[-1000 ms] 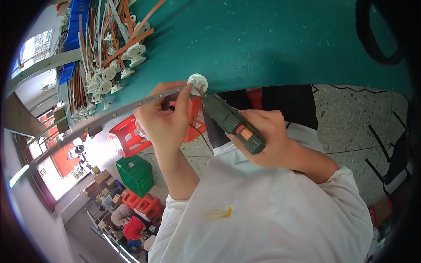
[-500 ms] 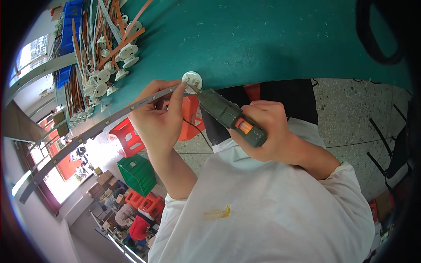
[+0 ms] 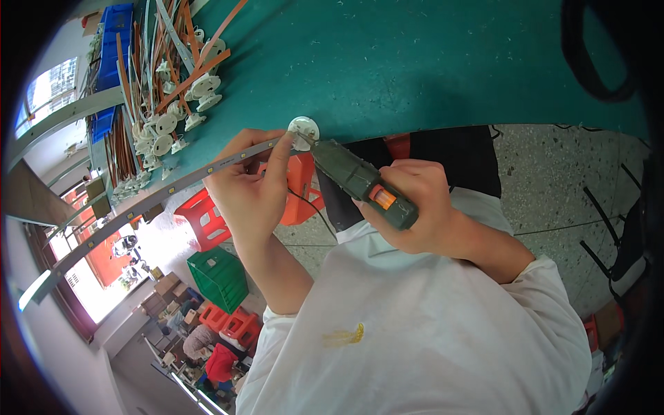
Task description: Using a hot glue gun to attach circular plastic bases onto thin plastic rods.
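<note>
While a blue plastic bin point(image 3: 116, 34) stands at the upper left, a tangled heap of coppery and silvery strips with white round ends point(image 3: 166, 124) lies near it on the bench point(image 3: 443, 76). From the far left, a long, flat grey strip point(image 3: 173, 188) studded with small yellowish squares slants up to the centre, its length jutting past the bench edge, above a slotted red stool point(image 3: 200, 216) and a green crate point(image 3: 220, 277). At centre, the left hand point(image 3: 252, 197) pinches the strip's end between thumb and fingers at a white disc point(image 3: 304, 126) by the bench's front edge. Right of it, a dark green, gun-shaped tool point(image 3: 346, 173) points its tapered tip at the disc; contact cannot be told. The right hand point(image 3: 422, 207) is wrapped round its body. Flat green benchtop, flecked with pale scraps, stretches broadly to the upper right, above speckled floor point(image 3: 546, 173).
</note>
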Demonstrator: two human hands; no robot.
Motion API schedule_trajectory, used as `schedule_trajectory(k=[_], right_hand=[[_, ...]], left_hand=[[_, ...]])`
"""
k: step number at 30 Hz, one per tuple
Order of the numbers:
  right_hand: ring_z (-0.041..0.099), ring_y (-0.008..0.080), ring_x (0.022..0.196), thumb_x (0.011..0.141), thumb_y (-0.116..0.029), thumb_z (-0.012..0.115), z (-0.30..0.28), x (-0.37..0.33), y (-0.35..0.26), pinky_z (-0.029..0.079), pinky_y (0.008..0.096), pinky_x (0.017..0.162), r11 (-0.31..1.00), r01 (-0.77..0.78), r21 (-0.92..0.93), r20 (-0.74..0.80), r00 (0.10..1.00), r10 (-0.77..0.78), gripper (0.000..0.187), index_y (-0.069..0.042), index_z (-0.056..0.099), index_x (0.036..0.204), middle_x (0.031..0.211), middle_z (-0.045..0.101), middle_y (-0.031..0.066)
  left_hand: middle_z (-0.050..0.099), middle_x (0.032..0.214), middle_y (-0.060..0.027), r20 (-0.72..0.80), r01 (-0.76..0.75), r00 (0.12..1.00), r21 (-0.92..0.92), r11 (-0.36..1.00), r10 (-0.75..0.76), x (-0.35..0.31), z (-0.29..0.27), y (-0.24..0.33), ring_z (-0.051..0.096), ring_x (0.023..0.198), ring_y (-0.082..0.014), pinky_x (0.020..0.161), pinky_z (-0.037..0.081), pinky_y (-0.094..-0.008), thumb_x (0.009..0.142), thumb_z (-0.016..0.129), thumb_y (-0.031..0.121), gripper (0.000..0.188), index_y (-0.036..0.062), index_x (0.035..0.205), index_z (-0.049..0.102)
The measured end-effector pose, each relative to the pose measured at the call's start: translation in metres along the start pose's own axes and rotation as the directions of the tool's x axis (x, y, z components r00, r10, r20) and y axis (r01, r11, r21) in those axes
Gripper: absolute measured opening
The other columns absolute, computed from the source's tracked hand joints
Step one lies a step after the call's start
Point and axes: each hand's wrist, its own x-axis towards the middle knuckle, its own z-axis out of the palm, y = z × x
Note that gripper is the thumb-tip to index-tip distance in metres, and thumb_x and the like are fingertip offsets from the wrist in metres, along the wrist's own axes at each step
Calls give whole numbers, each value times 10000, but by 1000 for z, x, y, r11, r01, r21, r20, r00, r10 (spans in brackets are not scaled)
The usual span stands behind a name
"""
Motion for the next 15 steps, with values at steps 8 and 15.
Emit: schedule_trajectory(k=[8,15], right_hand=[[494,272,452,675,-36,766,0,0,-1,368,335,436,1000,18,15,5,1000,-18,193,-35,573,665,568,530,85],[488,271,452,661,-40,763,3,-2,-1,375,343,435,1000,17,-9,5,1000,-17,227,-48,536,650,562,517,75]], left_hand=[[652,682,-43,10,-21,1000,6,1000,21,1,-2,-1,591,614,-55,560,475,-190,829,744,-14,57,-50,853,707],[672,710,-48,7,-26,1000,-9,1000,26,2,0,0,615,643,-65,583,492,-194,827,747,-16,65,-55,856,703]])
